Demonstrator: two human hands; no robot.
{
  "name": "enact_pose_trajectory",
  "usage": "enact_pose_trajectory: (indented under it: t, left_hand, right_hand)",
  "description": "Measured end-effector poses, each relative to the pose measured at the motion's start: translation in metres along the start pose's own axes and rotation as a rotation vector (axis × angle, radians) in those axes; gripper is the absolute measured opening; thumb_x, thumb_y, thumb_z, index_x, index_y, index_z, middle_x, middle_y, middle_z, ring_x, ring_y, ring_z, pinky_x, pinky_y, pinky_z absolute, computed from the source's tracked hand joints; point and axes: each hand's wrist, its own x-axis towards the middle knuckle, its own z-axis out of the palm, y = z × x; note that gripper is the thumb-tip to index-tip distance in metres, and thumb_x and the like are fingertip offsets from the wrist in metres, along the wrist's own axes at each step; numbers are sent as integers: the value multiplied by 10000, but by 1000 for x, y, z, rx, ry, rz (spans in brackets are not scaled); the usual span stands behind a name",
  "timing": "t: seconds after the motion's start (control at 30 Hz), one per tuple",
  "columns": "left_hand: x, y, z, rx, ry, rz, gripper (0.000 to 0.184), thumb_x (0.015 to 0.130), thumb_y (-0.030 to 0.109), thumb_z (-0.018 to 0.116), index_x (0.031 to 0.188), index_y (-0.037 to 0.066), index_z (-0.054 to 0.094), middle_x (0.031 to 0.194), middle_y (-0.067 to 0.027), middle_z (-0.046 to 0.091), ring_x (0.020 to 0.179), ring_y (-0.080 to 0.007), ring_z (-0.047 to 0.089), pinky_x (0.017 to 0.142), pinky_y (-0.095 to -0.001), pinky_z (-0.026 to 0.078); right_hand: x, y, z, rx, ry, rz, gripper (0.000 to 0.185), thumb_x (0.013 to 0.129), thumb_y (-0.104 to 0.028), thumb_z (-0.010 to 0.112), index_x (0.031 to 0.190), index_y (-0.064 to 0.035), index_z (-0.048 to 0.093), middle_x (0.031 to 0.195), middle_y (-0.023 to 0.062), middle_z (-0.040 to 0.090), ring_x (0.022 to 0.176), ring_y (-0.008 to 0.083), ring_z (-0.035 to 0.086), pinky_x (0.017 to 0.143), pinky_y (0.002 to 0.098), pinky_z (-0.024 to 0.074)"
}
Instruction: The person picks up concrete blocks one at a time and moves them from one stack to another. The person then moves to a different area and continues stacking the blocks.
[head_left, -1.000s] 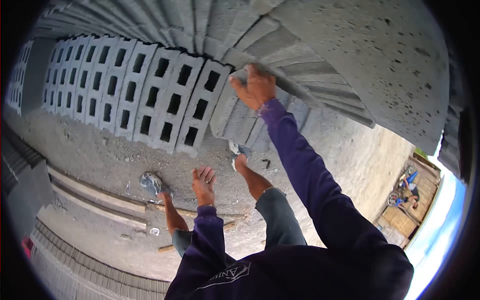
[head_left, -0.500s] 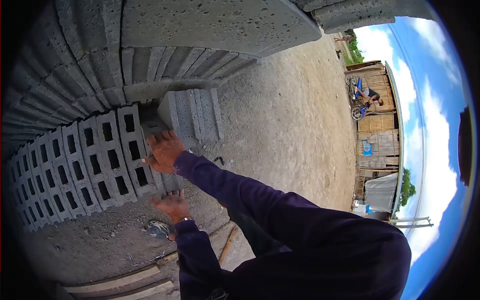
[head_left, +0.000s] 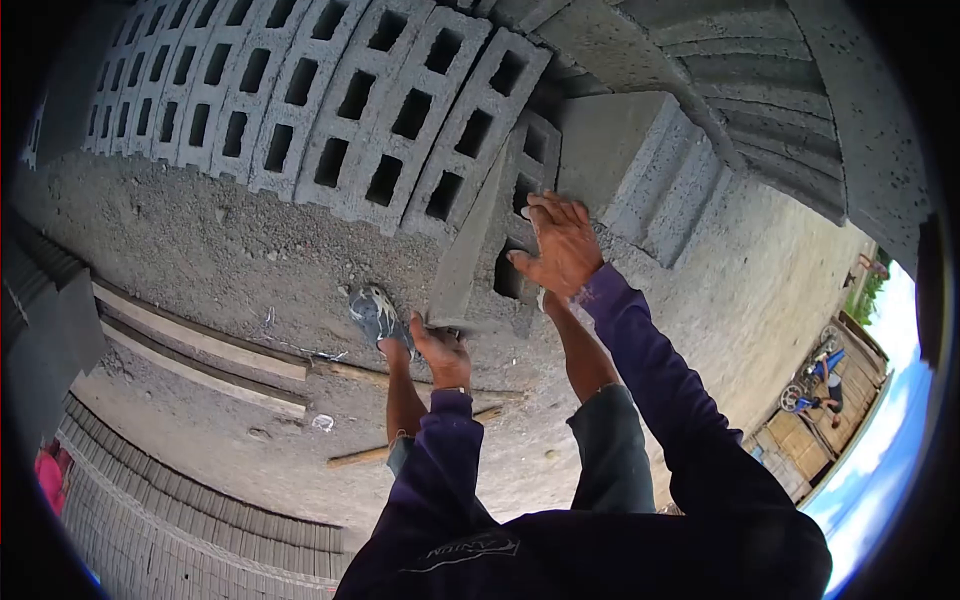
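A grey hollow concrete block (head_left: 467, 268) stands tilted at the end of a row, with its holes facing up and a flat side visible. My right hand (head_left: 562, 242) grips its upper edge, fingers at the holes and partly hidden. At the block's near lower end, my left hand (head_left: 441, 356) holds the corner, thumb pointing up and the other fingers partly beneath. The row of hollow blocks (head_left: 415, 112) runs off to the left, packed side by side. Just right of the gripped block sits another concrete block (head_left: 640, 165) with a grooved side.
Stacked blocks (head_left: 760, 90) rise at the upper right. My shoe (head_left: 376, 314) is on the gravelly ground near my left hand. Wooden planks (head_left: 200, 335) and a pole lie at left. More stacked blocks (head_left: 190, 490) stand lower left. A person (head_left: 832, 390) is by a motorcycle near a hut.
The view has swung, bringing the planks and my legs into sight. The gripped block now tilts away from the row, its flat side exposed. Both hands stay on it.
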Motion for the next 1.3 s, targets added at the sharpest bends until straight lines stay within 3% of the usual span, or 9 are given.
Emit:
enact_pose_trajectory:
  t: [0.27,0.43,0.8,0.9,0.97,1.07,1.1,1.23,1.3]
  left_hand:
    - [20,-8,-16,-76,-75,30,615,879,585,455,1272,113,480,1248,-52,550,1135,-218,486,953,-398,333]
    - [-12,-8,-16,131,219,-80,789,866,699,349,1413,131,344,1444,-35,377,1298,-229,343,1048,-434,205]
    - [15,-33,1,-95,62,-104,870,819,744,408,1475,203,223,1517,21,236,1350,-225,214,1072,-448,96]
    - [39,-36,23,-99,54,-122,892,797,762,424,1479,224,221,1471,38,279,1128,-187,389,969,-388,266]
    - [53,-32,38,-34,12,-159,889,788,764,442,1480,246,233,1371,42,368,821,-143,382,721,-299,327]
    - [65,-35,65,-78,125,-199,860,786,757,457,1471,277,261,1257,43,434,674,-131,256,563,-290,212]
    - [78,-44,67,-62,153,-193,893,787,764,446,1471,216,277,1300,2,452,824,-156,422,695,-312,363]
    - [132,-71,75,-100,10,-90,953,805,778,384,1480,123,233,1433,-45,361,1129,-237,454,979,-378,351]
    - [146,-77,73,-131,193,-184,973,828,775,325,1472,55,214,1506,-91,270,1330,-292,311,1128,-408,176]
  right_hand:
    - [26,12,30,-4,-155,-65,575,707,-351,691,1104,54,592,1175,215,587,1299,315,402,1121,468,202]
    - [24,2,36,96,-269,5,606,671,-323,688,1122,70,591,1117,198,620,1159,304,512,1109,470,201]
    - [26,-8,54,-36,-185,78,533,652,-234,704,1098,48,630,1009,165,650,1115,260,519,1119,469,196]
    - [39,-1,46,-57,-133,99,507,655,-212,703,1084,49,638,988,164,657,1108,256,523,1114,461,205]
    - [51,5,44,-56,-103,98,492,656,-200,702,1075,52,642,975,165,661,1103,257,525,1112,457,210]
    - [64,13,45,-37,-61,132,435,653,-164,701,1023,59,653,951,167,665,1094,259,530,1091,449,237]
    - [67,17,48,-20,46,125,320,647,-128,684,920,35,648,899,152,661,1051,270,536,1090,454,241]
    - [79,31,70,-69,148,169,322,653,-111,688,932,46,659,930,168,666,1093,288,528,1063,442,267]
    - [81,28,82,-78,104,198,323,672,-113,671,953,44,642,935,164,664,1119,290,517,1086,454,244]
